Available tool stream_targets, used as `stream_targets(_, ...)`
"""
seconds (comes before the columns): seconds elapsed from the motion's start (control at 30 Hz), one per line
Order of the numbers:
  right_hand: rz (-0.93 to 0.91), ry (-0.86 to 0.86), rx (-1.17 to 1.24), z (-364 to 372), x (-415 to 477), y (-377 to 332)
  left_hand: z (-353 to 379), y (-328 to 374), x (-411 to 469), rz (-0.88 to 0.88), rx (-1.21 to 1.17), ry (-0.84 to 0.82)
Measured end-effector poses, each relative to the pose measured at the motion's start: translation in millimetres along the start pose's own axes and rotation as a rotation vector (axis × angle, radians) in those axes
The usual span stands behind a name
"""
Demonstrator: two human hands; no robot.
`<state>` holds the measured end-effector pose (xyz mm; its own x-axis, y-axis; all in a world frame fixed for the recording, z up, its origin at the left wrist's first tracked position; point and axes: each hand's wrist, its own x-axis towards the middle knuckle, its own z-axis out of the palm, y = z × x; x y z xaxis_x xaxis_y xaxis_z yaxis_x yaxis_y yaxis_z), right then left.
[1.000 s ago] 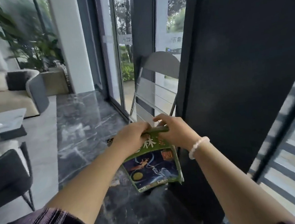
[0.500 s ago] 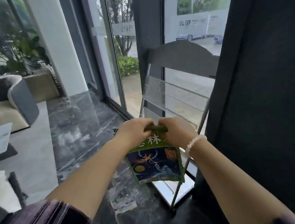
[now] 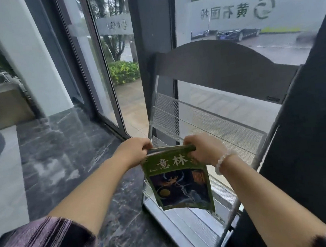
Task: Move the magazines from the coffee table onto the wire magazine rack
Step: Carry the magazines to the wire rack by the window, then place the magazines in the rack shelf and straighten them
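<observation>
Green-bordered, with pale characters across its top band and a dark illustrated cover below, the magazine (image 3: 177,178) hangs by its top edge from both hands in the head view. The left hand (image 3: 133,153) is closed over the upper left corner and the right hand (image 3: 203,148) over the upper right corner, fingers curled tightly round the edge; a white bead bracelet (image 3: 223,160) sits on the right wrist, and a purple striped sleeve (image 3: 41,246) covers the left upper arm. The magazine is in the air, in front of the wire magazine rack (image 3: 207,119), its lower edge over the rack's bottom pockets; whether it touches the mesh cannot be told. The rack stands on the dark marble floor (image 3: 68,151) against a glass wall (image 3: 228,29), with a curved dark header panel (image 3: 218,63) on top and tiered mesh pockets below. The upper pocket (image 3: 197,118) holds nothing visible; the lower ones are largely hidden by the magazine and arms. A dark panel (image 3: 306,130) rises just right of the rack.
</observation>
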<state>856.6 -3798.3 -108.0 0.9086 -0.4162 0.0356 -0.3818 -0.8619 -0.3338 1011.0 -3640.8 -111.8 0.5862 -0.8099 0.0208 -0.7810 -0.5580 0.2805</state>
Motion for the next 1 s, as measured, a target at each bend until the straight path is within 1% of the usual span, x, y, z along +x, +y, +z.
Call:
stream_targets(0.2, 0.059, 0.025, -0.036, -5, 107, 12, -10, -43, 112, 0.051, -0.032, -0.007)
stream_targets(0.4, 0.177, 0.071, -0.038, 15, 176, 17, -4, -86, 205, 0.134, 0.003, -0.12)
stream_targets(0.5, 0.275, 0.102, -0.031, 34, 206, 17, 6, -110, 252, 0.23, 0.068, -0.204)
stream_targets(0.53, 0.31, 0.118, -0.029, 40, 213, 18, 10, -115, 264, 0.268, 0.096, -0.21)
stream_targets(0.63, 0.417, 0.19, -0.022, 62, 233, 19, 19, -128, 297, 0.39, 0.129, -0.142)
stream_targets(0.8, 0.545, 0.332, -0.021, 102, 258, 18, 43, -151, 345, 0.674, 0.172, 0.075)
stream_targets(0.87, 0.564, 0.386, -0.06, 116, 266, 18, 54, -159, 362, 0.729, 0.173, 0.103)
stream_targets(1.0, 0.59, 0.417, -0.066, 142, 282, 19, 76, -175, 383, 0.782, 0.148, 0.179)
